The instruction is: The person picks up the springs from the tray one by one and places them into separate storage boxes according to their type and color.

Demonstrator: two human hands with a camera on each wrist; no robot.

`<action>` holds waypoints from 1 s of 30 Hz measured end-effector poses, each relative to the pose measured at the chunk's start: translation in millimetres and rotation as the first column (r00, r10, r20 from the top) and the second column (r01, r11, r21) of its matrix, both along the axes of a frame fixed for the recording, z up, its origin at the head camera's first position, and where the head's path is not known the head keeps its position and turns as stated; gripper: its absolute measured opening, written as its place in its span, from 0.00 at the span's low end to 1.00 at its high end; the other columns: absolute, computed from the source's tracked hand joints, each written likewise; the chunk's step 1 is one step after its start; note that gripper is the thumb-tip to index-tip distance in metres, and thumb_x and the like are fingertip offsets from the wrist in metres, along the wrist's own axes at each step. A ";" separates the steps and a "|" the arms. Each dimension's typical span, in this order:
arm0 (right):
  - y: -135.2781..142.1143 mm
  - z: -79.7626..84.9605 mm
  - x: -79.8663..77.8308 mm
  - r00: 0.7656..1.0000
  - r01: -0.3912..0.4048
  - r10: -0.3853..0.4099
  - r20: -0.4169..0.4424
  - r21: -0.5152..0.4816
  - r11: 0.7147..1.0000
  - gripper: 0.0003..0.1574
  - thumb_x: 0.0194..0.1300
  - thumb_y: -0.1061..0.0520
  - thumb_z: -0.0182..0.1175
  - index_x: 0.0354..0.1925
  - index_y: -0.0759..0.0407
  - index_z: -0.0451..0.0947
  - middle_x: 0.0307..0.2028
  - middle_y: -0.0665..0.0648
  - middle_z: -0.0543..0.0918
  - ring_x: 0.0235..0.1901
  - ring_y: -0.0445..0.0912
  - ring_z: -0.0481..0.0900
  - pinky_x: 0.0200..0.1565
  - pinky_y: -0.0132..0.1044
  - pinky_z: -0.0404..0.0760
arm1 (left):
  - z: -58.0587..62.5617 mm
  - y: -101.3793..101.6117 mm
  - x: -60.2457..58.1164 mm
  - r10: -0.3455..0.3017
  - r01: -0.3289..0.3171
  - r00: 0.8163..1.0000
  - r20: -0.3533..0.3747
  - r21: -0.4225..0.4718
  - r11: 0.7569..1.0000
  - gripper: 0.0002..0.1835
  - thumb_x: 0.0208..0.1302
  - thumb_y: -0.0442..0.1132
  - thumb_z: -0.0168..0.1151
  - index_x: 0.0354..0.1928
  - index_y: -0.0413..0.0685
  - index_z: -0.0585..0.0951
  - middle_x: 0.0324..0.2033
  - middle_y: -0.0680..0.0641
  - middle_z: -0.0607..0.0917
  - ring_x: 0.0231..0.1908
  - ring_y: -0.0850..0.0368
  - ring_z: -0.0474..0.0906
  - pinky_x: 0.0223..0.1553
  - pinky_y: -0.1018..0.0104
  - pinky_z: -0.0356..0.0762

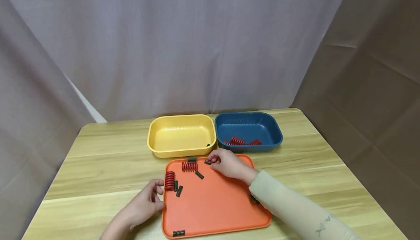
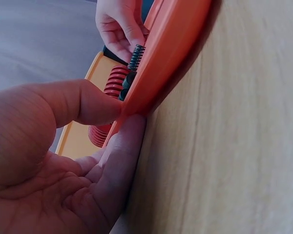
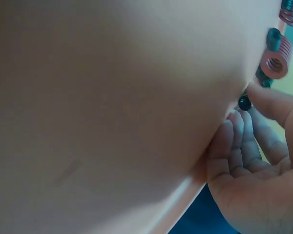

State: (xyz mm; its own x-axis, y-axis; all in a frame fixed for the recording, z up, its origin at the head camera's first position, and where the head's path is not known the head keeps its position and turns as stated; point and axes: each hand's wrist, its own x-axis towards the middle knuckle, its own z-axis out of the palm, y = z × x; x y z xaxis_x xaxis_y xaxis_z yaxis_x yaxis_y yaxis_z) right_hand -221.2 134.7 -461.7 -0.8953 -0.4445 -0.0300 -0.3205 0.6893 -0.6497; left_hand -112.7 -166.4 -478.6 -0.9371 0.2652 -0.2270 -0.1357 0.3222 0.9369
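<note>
My left hand (image 1: 144, 204) grips the left rim of an orange tray (image 1: 216, 203), thumb on the edge and fingers against its side. At the tray's far edge, my right hand (image 1: 229, 164) pinches a small dark green spring (image 1: 208, 162) between thumb and forefinger; the right wrist view shows its dark end (image 3: 244, 102) between the fingertips. A large red spring (image 1: 189, 166) lies left of that hand, with small green springs (image 1: 199, 174) close by. Near the left hand sit another red spring (image 1: 169, 181) and two green springs (image 1: 179, 191).
Behind the tray stand a yellow bin (image 1: 180, 152) with a small dark piece inside and a blue bin (image 1: 277, 138) holding several red springs. One green spring (image 1: 178, 233) lies at the tray's near left corner, another (image 1: 254, 199) beside the right sleeve. Curtains surround the wooden table (image 1: 98, 174).
</note>
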 end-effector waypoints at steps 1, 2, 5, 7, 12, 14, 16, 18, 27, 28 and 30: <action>-0.6 0.0 -0.1 1.000 0.001 -0.001 -0.014 0.009 1.000 0.10 0.59 0.61 0.66 0.41 0.56 0.80 0.33 0.49 0.77 0.35 0.42 0.74 0.41 0.37 0.76 | 0.0 0.1 -0.5 0.001 -0.001 1.000 -0.003 -0.002 1.000 0.32 0.48 0.25 0.64 0.58 0.38 0.66 0.42 0.42 0.68 0.34 0.52 0.68 0.28 0.68 0.70; -1.2 0.3 -0.2 1.000 0.002 -0.002 -0.025 0.015 1.000 0.09 0.60 0.62 0.66 0.41 0.56 0.80 0.33 0.49 0.77 0.35 0.42 0.74 0.41 0.37 0.76 | 0.1 0.2 -1.0 0.002 -0.002 1.000 -0.006 -0.001 1.000 0.32 0.48 0.25 0.64 0.58 0.38 0.66 0.42 0.41 0.68 0.34 0.52 0.68 0.28 0.68 0.70; -3.1 -0.1 0.3 0.999 0.007 -0.006 -0.035 0.045 0.999 0.07 0.62 0.61 0.64 0.40 0.54 0.80 0.33 0.47 0.76 0.34 0.41 0.73 0.41 0.37 0.75 | 0.4 -0.2 -1.2 0.001 -0.001 1.000 -0.012 0.000 1.000 0.31 0.49 0.25 0.64 0.58 0.38 0.66 0.42 0.41 0.68 0.34 0.52 0.68 0.28 0.68 0.70; -3.9 -0.7 1.0 0.999 0.006 -0.004 -0.037 0.057 0.998 0.06 0.63 0.61 0.63 0.40 0.55 0.80 0.32 0.47 0.77 0.34 0.41 0.73 0.40 0.38 0.75 | -0.1 -0.6 -0.3 -0.001 0.001 1.000 -0.009 -0.002 1.000 0.31 0.49 0.25 0.64 0.57 0.38 0.66 0.42 0.41 0.68 0.34 0.52 0.67 0.27 0.68 0.70; -3.8 -1.2 2.9 0.998 -0.001 0.007 -0.055 0.095 0.995 0.05 0.64 0.62 0.61 0.40 0.55 0.80 0.30 0.47 0.77 0.32 0.41 0.73 0.39 0.38 0.75 | -2.1 -0.3 0.9 -0.008 0.008 1.000 0.005 0.009 1.000 0.32 0.49 0.25 0.64 0.58 0.37 0.66 0.42 0.41 0.68 0.34 0.52 0.67 0.27 0.68 0.70; -3.6 -0.5 3.1 0.998 -0.007 0.015 -0.065 0.112 0.994 0.05 0.65 0.62 0.60 0.40 0.54 0.80 0.30 0.46 0.77 0.32 0.40 0.73 0.38 0.37 0.75 | -1.1 -0.2 0.5 -0.010 0.010 1.000 0.001 0.008 1.000 0.32 0.49 0.25 0.64 0.59 0.37 0.66 0.42 0.41 0.68 0.34 0.52 0.68 0.27 0.68 0.70; -3.5 0.2 3.5 0.997 -0.013 0.022 -0.072 0.118 0.993 0.06 0.65 0.62 0.60 0.40 0.54 0.80 0.30 0.46 0.77 0.32 0.40 0.73 0.38 0.37 0.76 | 0.5 -0.3 0.1 -0.010 0.010 1.000 -0.004 0.007 1.000 0.32 0.49 0.25 0.64 0.58 0.37 0.66 0.42 0.41 0.68 0.34 0.52 0.68 0.27 0.68 0.70; -3.5 1.2 4.5 0.997 -0.022 0.032 -0.075 0.121 0.992 0.06 0.65 0.62 0.60 0.40 0.53 0.80 0.31 0.45 0.77 0.32 0.40 0.74 0.39 0.37 0.76 | 1.6 -0.4 -0.1 -0.011 0.011 1.000 -0.011 0.003 1.000 0.32 0.49 0.26 0.64 0.58 0.37 0.66 0.42 0.41 0.68 0.34 0.52 0.68 0.27 0.68 0.70; -5.5 0.8 10.1 0.988 -0.105 0.119 -0.099 0.137 0.985 0.10 0.61 0.55 0.67 0.41 0.53 0.80 0.33 0.48 0.76 0.35 0.42 0.74 0.40 0.37 0.75 | -1.3 -0.7 2.3 -0.003 0.003 1.000 -0.004 -0.003 1.000 0.32 0.48 0.25 0.64 0.58 0.36 0.66 0.42 0.41 0.68 0.34 0.52 0.67 0.27 0.68 0.70; -5.8 0.9 10.4 0.988 -0.104 0.119 -0.101 0.139 0.985 0.09 0.60 0.54 0.67 0.40 0.53 0.80 0.32 0.48 0.76 0.35 0.43 0.73 0.39 0.37 0.74 | -1.3 -0.5 2.1 -0.003 0.003 1.000 -0.003 0.001 1.000 0.32 0.48 0.25 0.64 0.58 0.36 0.66 0.42 0.41 0.68 0.34 0.52 0.67 0.27 0.68 0.70; -6.2 1.1 10.8 0.988 -0.093 0.110 -0.106 0.151 0.984 0.08 0.60 0.53 0.68 0.36 0.51 0.79 0.30 0.47 0.75 0.34 0.42 0.72 0.38 0.36 0.73 | -1.1 0.1 1.2 -0.004 0.004 1.000 -0.002 0.010 1.000 0.33 0.48 0.25 0.64 0.59 0.37 0.65 0.42 0.41 0.68 0.34 0.52 0.67 0.27 0.68 0.70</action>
